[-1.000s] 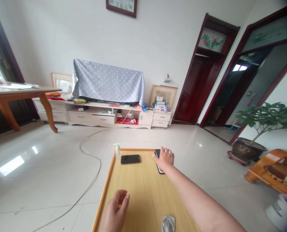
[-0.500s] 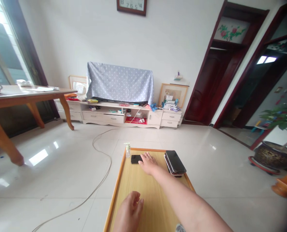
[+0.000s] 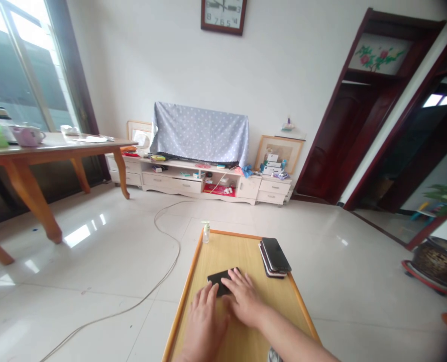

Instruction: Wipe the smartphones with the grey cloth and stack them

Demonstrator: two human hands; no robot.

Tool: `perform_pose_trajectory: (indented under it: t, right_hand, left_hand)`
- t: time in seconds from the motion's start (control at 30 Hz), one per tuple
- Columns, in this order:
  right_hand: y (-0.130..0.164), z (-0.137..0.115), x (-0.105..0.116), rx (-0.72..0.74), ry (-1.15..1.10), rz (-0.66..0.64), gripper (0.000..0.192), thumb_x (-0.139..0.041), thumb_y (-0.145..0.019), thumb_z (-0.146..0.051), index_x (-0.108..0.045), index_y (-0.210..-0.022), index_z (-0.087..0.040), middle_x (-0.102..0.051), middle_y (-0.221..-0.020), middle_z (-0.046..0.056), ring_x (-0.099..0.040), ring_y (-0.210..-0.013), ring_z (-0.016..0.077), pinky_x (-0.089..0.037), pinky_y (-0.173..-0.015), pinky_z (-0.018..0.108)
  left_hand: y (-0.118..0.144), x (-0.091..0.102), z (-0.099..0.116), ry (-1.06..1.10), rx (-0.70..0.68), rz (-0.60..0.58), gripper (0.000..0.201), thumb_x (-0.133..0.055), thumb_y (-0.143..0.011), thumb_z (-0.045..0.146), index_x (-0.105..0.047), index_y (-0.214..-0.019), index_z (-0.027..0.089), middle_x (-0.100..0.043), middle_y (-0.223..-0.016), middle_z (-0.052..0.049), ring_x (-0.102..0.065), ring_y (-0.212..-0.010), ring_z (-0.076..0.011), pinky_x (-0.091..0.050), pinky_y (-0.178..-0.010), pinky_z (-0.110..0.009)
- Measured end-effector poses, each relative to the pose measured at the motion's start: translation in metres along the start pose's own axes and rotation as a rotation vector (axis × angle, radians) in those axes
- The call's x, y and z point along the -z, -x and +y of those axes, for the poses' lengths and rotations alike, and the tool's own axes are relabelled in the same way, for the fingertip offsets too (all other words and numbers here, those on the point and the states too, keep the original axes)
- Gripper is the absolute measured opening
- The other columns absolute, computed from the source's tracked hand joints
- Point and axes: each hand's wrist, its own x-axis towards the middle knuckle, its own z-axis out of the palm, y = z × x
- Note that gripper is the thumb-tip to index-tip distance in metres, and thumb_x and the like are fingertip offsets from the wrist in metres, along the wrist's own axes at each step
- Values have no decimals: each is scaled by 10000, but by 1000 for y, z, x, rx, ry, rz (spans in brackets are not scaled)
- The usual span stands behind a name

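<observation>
black phone (image 3: 219,277) lies flat mid-desk (image 3: 246,251), covered at its near edge by fingers of the right hand (image 3: 244,301) and left hand (image 3: 204,322); both spread flat, nothing gripped. risk judged: phone could be slid on the smooth top toward the stacked phones (image 3: 274,256) or pump bottle (image 3: 206,233).

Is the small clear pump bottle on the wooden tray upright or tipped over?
Upright: the small clear pump bottle stands at the far left corner of the wooden tray, pump head on top.
</observation>
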Motion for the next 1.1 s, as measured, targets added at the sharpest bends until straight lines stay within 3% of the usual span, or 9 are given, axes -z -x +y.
perform_pose_trajectory:
  t: [0.07,0.17,0.27,0.37,0.43,0.53,0.73,0.9,1.1]
  right_hand:
    - [30,-4,-2,37,7,-14,518,-473,-963,-445,-434,-1473,-360,-263,-1625,23,-145,-1515,259,-101,-1215,541]
    - [71,-9,-4,53,5,41,509,-511,-938,-407,-490,-1441,-332,-324,-1601,35,-231,-1493,272,-169,-1213,528]
    - [111,-8,-7,-35,-18,269,469,-440,-972,-395,-541,-1403,-241,-471,-1504,103,-413,-1399,271,-334,-1156,464]
    - [152,-6,-13,-143,-28,486,426,-382,-999,-396,-610,-1309,-214,-646,-1263,130,-594,-1189,263,-477,-1011,405]
    - [178,-7,-19,-182,-9,539,382,-428,-982,-413,-648,-1238,-236,-682,-1134,114,-641,-1066,260,-522,-910,377]
    - [208,-13,-27,-161,22,507,320,-511,-929,-374,-678,-1178,-263,-684,-1081,92,-648,-1010,255,-530,-854,345]
    - [233,-17,-33,-140,2,488,417,-506,-872,-245,-645,-1265,-239,-658,-1206,95,-608,-1114,246,-489,-941,320]
    - [244,-11,-26,-250,-31,462,280,-464,-912,-247,-707,-1048,-279,-677,-1078,65,-636,-1012,220,-485,-842,300]
    - [222,-28,-19,-301,-210,544,208,-475,-904,-232,-678,-950,-239,-675,-970,47,-651,-867,182,-488,-774,269]
  left_hand:
    - [14,1,10,-75,29,-100,677,-624,-748,323,-514,-1406,209,-470,-1509,-129,-365,-1398,-371,-282,-1133,-518]
    - [36,7,30,-141,42,-200,584,-557,-791,314,-551,-1369,235,-479,-1506,-96,-379,-1377,-343,-266,-1120,-481]
    - [57,15,51,-193,52,-196,490,-534,-791,291,-603,-1275,257,-570,-1382,-72,-467,-1251,-298,-319,-1044,-418]
    - [74,21,64,-231,92,-165,491,-581,-746,303,-608,-1235,269,-605,-1269,-64,-494,-1162,-279,-334,-998,-379]
    - [83,23,68,-243,118,-141,590,-605,-724,309,-557,-1310,261,-568,-1324,-74,-461,-1214,-281,-302,-1036,-370]
    - [93,25,72,-254,127,-129,653,-614,-721,322,-509,-1361,245,-518,-1402,-83,-411,-1285,-286,-253,-1079,-373]
    - [110,31,86,-323,101,-172,579,-604,-734,354,-550,-1300,245,-609,-1232,-93,-477,-1190,-303,-293,-1009,-403]
    - [133,31,93,-349,68,-165,589,-626,-724,385,-550,-1296,266,-622,-1212,-87,-497,-1168,-306,-301,-995,-413]
    - [152,24,93,-358,46,-122,673,-612,-773,447,-474,-1391,217,-591,-1331,-107,-475,-1238,-303,-282,-1044,-415]
